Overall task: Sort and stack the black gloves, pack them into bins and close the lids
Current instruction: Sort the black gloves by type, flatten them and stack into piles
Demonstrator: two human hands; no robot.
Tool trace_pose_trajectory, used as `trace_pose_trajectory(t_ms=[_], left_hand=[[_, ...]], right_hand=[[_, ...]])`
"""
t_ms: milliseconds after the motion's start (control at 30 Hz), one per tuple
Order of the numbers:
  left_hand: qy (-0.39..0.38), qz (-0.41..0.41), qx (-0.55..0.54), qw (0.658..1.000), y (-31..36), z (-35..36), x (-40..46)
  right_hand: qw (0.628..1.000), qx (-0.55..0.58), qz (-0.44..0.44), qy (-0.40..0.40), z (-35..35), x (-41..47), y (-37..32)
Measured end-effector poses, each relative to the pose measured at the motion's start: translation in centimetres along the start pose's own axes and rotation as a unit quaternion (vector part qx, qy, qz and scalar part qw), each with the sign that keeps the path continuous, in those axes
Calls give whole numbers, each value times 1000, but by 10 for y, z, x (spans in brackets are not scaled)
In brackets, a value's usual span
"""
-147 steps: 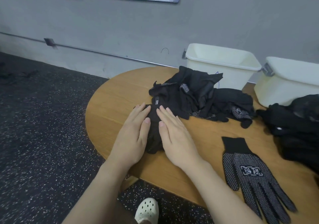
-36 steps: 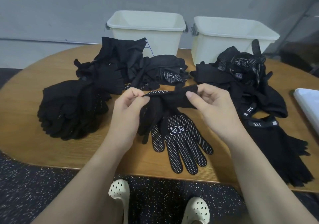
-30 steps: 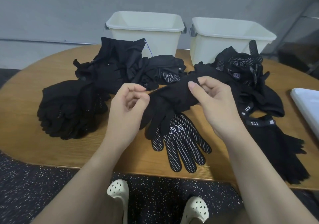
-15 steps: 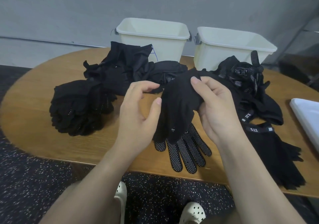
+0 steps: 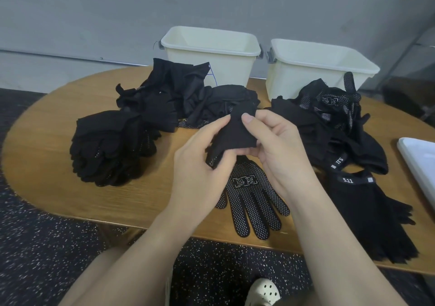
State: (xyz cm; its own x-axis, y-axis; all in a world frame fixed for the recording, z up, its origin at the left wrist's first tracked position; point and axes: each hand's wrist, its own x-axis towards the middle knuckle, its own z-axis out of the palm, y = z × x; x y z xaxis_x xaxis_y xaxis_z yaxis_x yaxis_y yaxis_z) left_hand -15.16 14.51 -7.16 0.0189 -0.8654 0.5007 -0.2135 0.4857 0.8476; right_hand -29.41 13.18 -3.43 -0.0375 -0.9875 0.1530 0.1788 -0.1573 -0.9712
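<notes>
Above the table's middle, my left hand [image 5: 202, 164] and my right hand [image 5: 277, 150] both pinch one black glove [image 5: 235, 133], bunched between them. A dotted black glove [image 5: 251, 202] lies flat on the wooden table [image 5: 47, 159] under my hands, fingers toward me. A stacked pile of black gloves [image 5: 110, 145] sits at the left. A loose heap of gloves [image 5: 179, 96] lies in front of the left white bin [image 5: 211, 53]. Another heap [image 5: 334, 119] lies in front of the right white bin [image 5: 317, 70]. Both bins stand without lids.
A flat stack of black gloves labelled 5.11 [image 5: 367, 214] lies at the right front. A white lid [image 5: 421, 164] rests at the table's right edge. The table's front edge is close to my body; dark speckled floor and my shoes lie below.
Since earlier, my left hand has taken hold of the glove again and both hands have gathered it into a small bunch; the camera view shifted slightly.
</notes>
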Motion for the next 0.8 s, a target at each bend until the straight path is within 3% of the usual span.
trace_pose_trajectory(t_ms=[133, 333, 633, 800], left_hand=[[33, -6, -17, 999, -4, -6, 6], [36, -47, -49, 997, -6, -22, 9], [-69, -23, -44, 996, 22, -40, 0], [-110, -42, -35, 992, 30, -61, -8]], right_hand=[[999, -54, 1, 3, 0, 1, 2], [979, -192, -73, 5, -6, -2, 9], [973, -201, -87, -74, -9, -14, -5], [978, -166, 3, -126, -12, -44, -26]])
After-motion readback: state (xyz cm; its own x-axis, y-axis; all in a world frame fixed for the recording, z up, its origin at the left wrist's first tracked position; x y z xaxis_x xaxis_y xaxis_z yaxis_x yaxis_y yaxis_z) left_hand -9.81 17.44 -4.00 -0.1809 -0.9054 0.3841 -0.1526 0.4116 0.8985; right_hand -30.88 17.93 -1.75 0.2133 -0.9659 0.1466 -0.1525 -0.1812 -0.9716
